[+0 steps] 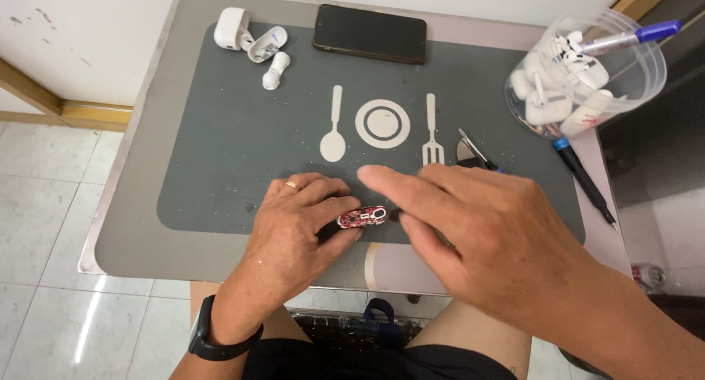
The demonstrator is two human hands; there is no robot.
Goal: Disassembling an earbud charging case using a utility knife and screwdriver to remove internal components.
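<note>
Head view: a red board (pixel 361 218) (long axis left-right) is pinched in the left hand (pixel 297 226), just left of the open, empty right hand (pixel 485 233).

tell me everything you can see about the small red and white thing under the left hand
The small red-and-white patterned oblong object lies flat on the dark grey placemat near its front edge. It looks glossy, with a pale metallic-looking part at its right end. The left hand pins its left end with thumb and fingertips; the right hand hovers close beside it, contact unclear.
</note>
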